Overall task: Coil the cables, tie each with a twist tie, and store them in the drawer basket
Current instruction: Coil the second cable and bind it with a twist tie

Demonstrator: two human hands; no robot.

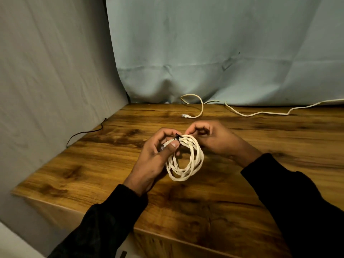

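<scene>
2 hands (188,144) pinched my coil (186,162), tie (177,138) half-twisted; another cable (260,113) lay uncoiled on the desk (93,164), nothing stored.

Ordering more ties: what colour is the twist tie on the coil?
Black twist tie, head view.

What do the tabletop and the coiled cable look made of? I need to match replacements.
Brown wood-grain tabletop: likely laminate or varnished wood, given its soft sheen and dark streaks. Cream coiled cable: seemingly flexible matte plastic jacket, bending smoothly in loops.
</scene>
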